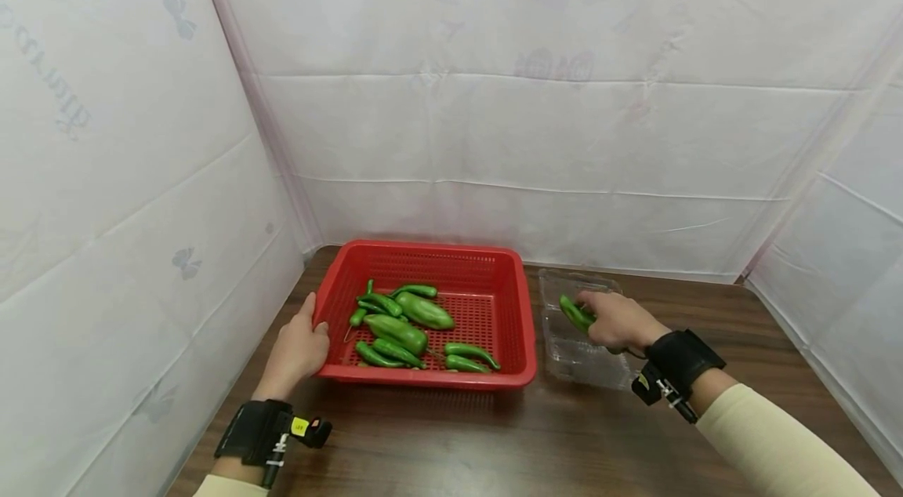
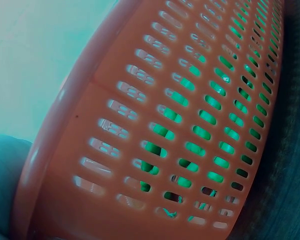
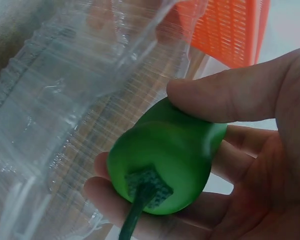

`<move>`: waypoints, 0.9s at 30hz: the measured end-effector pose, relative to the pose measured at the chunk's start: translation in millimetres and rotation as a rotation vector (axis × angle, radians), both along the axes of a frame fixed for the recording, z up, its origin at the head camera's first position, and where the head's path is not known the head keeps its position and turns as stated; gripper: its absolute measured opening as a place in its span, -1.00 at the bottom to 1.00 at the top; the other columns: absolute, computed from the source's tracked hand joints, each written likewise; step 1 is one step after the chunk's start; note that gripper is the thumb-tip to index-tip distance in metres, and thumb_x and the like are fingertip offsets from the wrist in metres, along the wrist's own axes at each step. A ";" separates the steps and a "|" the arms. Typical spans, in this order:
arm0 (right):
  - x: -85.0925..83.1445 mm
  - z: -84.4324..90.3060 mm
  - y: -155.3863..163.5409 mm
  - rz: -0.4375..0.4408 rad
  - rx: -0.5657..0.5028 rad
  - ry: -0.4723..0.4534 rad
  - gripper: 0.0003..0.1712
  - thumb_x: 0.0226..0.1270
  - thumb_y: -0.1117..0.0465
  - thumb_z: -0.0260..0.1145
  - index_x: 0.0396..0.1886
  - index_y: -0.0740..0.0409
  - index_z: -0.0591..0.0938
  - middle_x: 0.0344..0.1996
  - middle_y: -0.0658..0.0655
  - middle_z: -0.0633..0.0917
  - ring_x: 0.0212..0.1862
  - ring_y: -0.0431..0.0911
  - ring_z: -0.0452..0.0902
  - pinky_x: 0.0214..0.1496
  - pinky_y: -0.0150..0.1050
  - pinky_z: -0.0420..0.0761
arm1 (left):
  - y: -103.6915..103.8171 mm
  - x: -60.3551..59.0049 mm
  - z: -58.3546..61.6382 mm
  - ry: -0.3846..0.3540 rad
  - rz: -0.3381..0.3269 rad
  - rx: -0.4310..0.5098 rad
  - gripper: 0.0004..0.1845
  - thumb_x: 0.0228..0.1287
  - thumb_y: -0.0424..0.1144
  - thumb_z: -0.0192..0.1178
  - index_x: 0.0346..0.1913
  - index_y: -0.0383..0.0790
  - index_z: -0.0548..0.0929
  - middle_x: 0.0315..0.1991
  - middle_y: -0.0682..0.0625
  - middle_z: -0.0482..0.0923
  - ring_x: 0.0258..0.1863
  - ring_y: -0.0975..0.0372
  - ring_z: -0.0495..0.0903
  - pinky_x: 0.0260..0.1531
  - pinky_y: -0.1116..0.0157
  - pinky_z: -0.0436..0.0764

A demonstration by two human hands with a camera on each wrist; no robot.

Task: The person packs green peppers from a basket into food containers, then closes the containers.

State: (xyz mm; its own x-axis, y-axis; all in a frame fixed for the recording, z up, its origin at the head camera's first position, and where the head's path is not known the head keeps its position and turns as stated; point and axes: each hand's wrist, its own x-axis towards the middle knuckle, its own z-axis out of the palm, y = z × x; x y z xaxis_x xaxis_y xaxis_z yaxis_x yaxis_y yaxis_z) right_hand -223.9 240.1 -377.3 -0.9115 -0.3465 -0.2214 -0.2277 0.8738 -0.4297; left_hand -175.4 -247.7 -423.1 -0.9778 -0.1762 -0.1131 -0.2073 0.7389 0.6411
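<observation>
Here the right hand [image 1: 615, 320] has its grip clenched round a pepper [image 1: 576, 313], thumb on top and fingers beneath, holding it over the clear tray [image 1: 589, 370] just right of the basket [image 1: 494, 262]. The wrist view shows the pepper's [image 3: 167, 160] stem end facing the camera. The left hand [image 1: 296, 352] rests against the basket's left rim, fingers relaxed. More peppers [image 1: 405, 328] lie inside the basket on the brown surface [image 1: 494, 442].
</observation>
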 end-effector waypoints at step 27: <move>1.2 -15.8 0.4 0.022 0.016 0.046 -0.59 0.02 0.45 0.29 -0.05 0.25 0.63 -0.35 0.14 0.64 -0.38 -0.04 0.46 -0.37 -0.20 0.45 | 1.1 0.1 -0.2 0.004 0.004 0.018 -0.25 0.61 -0.30 -0.12 0.66 -0.41 -0.19 0.41 -0.56 0.34 0.12 -0.21 0.55 0.14 -0.23 0.54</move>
State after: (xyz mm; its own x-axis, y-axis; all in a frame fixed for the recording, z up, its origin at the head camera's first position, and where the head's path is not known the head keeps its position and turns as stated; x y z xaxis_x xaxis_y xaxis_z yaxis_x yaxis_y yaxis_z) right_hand -222.7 240.5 -393.1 -0.9132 -0.3632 -0.1849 -0.2661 0.8750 -0.4045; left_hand -175.4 -246.6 -423.3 -0.9775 -0.1782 -0.1125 -0.2078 0.7261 0.6554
